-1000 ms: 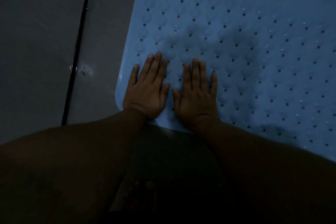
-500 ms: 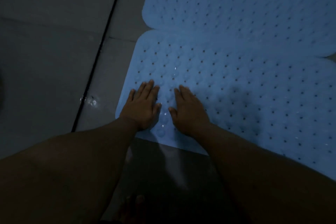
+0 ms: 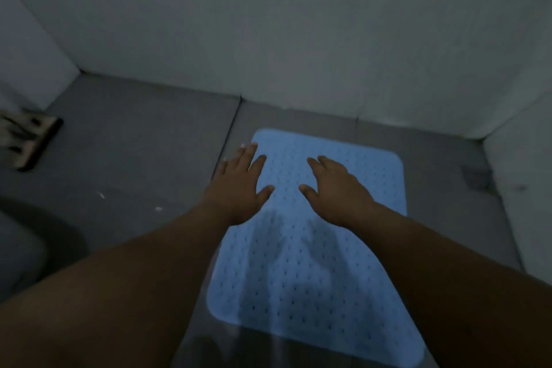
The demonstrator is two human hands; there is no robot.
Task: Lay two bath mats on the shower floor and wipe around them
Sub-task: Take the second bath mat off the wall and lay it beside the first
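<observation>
We hold both hands, left (image 3: 239, 188) and right (image 3: 339, 188), fingers spread and gripping nothing, above the mat (image 3: 313, 263), probably to flatten it.

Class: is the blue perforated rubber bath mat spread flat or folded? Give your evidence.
Spread flat. The blue perforated rubber bath mat lies open on the grey tiled floor, rounded corners visible, no fold showing; arms hide parts of its side edges.

mat (image 3: 313, 263) flat on floor (image 3: 134, 158), far end near back wall (image 3: 268, 39), side wall (image 3: 525, 188) to its right. left hand (image 3: 239, 188) over mat's left edge, right hand (image 3: 337, 188) beside it over the mat. squeegee-like tool (image 3: 30, 140) on floor far left, well apart from mat
</observation>
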